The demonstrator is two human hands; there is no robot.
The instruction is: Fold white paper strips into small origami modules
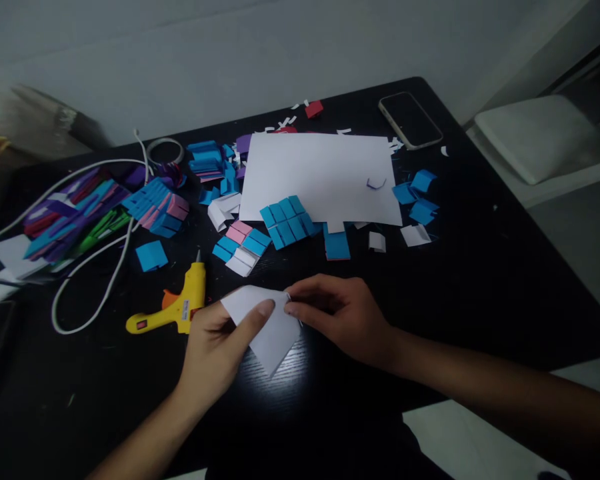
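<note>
A small piece of white paper (269, 337) is held between my two hands above the front of the black table. My left hand (220, 340) grips it from the left, thumb flat on top and fingers hidden beneath. On the paper's right edge, my right hand (347, 317) pinches with thumb and index finger; a small fold or curl shows at that spot. Just left of my left hand lies a yellow glue gun (190, 300) with an orange trigger. Beyond the hands are a block of folded blue paper squares (286, 222) and a blue, pink and white one (240, 257).
A large white sheet (315, 173) covers the table's middle back. Coloured paper strips (75, 213) and a looped white cable (111, 293) lie at left. A phone (410, 120) rests at the back right, near loose blue pieces (423, 211). A white stool (535, 137) stands beyond.
</note>
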